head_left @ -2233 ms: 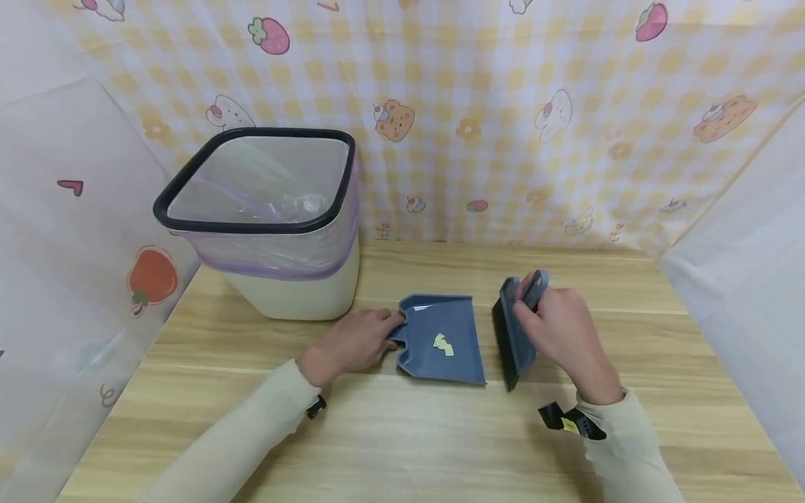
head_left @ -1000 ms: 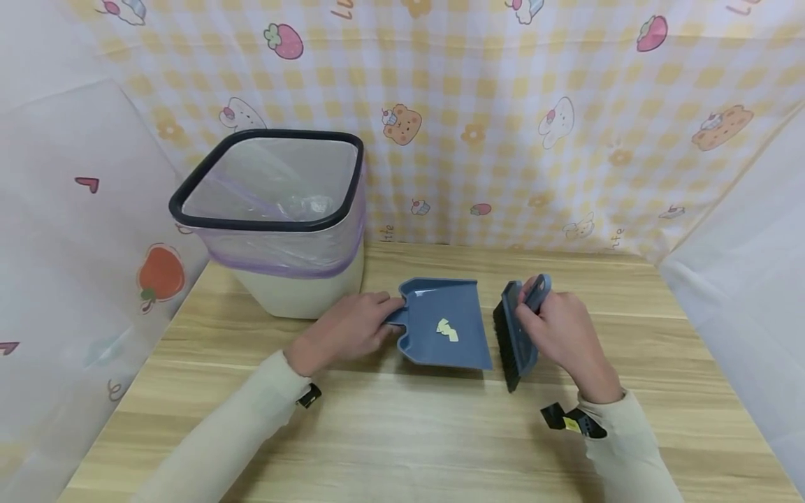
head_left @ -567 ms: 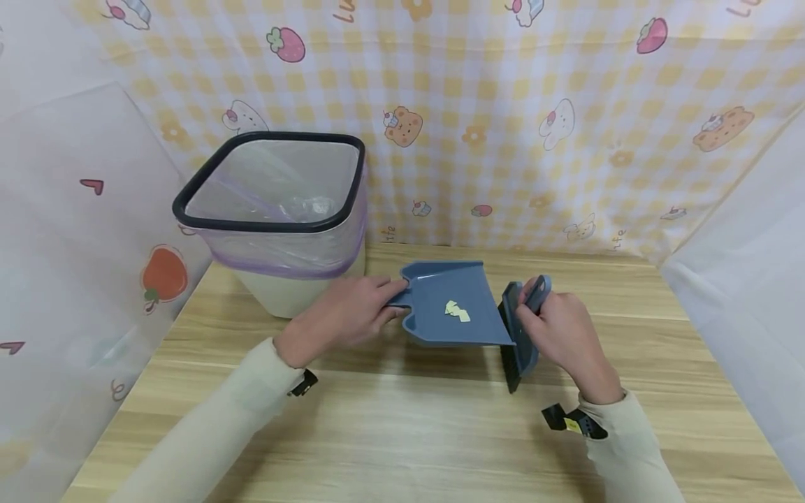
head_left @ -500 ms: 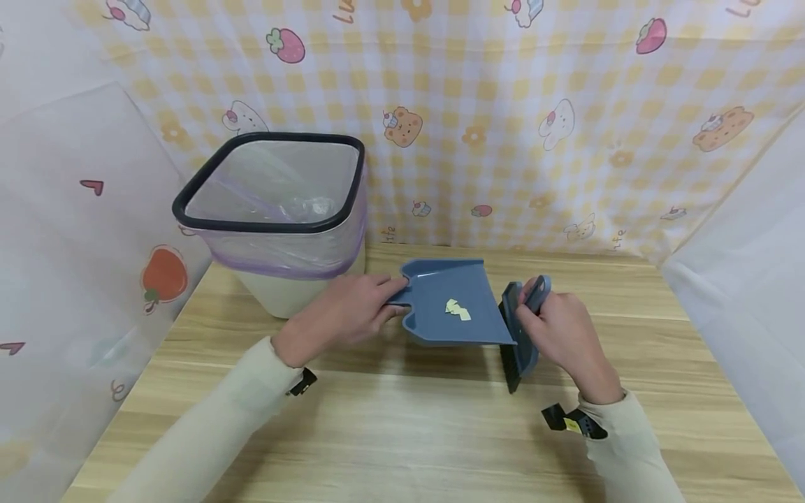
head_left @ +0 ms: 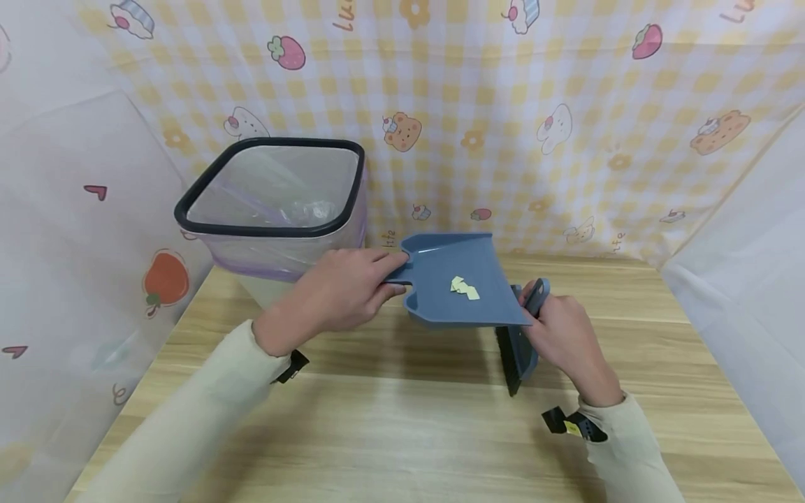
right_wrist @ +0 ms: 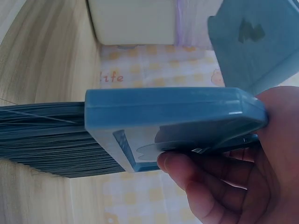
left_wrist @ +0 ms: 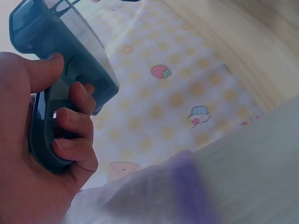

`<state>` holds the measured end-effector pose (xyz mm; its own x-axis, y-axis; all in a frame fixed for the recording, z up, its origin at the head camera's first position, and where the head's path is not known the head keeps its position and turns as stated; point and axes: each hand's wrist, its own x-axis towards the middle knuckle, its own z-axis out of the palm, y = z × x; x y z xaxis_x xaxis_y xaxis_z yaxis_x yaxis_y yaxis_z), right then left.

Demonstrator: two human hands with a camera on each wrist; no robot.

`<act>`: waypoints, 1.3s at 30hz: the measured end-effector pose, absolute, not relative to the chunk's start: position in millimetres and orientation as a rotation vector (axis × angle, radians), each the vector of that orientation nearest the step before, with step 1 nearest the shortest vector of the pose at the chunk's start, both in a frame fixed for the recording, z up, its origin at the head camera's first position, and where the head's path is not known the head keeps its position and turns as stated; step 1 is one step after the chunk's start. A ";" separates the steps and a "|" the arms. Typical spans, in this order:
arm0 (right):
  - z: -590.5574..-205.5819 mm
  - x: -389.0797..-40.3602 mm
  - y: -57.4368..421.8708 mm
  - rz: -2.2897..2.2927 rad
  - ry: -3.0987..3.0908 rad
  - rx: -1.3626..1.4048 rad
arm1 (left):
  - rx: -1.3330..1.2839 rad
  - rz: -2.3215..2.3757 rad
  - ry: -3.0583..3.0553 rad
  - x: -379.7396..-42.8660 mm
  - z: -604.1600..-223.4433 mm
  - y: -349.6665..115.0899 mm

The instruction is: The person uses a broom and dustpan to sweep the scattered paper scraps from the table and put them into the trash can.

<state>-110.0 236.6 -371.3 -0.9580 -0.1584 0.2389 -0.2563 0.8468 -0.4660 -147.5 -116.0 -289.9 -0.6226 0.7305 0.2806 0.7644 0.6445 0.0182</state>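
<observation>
My left hand [head_left: 342, 290] grips the short handle of a blue dustpan [head_left: 440, 269], fingers curled round it as the left wrist view also shows. The pan hangs above the table, its wide edge pointing right. On it lie several small pale yellow paper scraps [head_left: 464, 288]. Held in my right hand [head_left: 562, 332] is a blue hand brush [right_wrist: 173, 109] with dark bristles [right_wrist: 42, 140] turned down to the tabletop. The pan's front corner overlaps the brush's upper part in the head view and hides some of it.
A cream trash bin [head_left: 251, 279] with a black rim [head_left: 270, 230] and a clear, purple-edged liner stands at the left, behind my left hand. The wooden table [head_left: 402, 433] meets a yellow checked curtain [head_left: 465, 91] at the back and white cloth at both sides.
My left hand has lifted the dustpan off the table, up and slightly to the right, with the scraps still on it. My right hand and the brush have stayed nearly still.
</observation>
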 end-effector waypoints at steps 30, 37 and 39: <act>-370.8 -108.8 240.1 0.768 -2.801 0.339 | -1.049 -0.243 -2.663 -157.4 -200.1 -155.6; -371.6 -108.3 240.8 0.771 -2.803 0.335 | -0.918 -0.213 -2.720 -159.4 -194.4 -183.0; -371.8 -108.3 240.9 0.769 -2.800 0.337 | -0.868 -0.208 -2.729 -159.9 -195.1 -192.5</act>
<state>-108.3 240.9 -371.8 -0.9500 -0.1615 0.2671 -0.2753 0.8370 -0.4729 -159.9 -192.5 -195.1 -0.7843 0.5448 0.2968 0.5834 0.8104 0.0542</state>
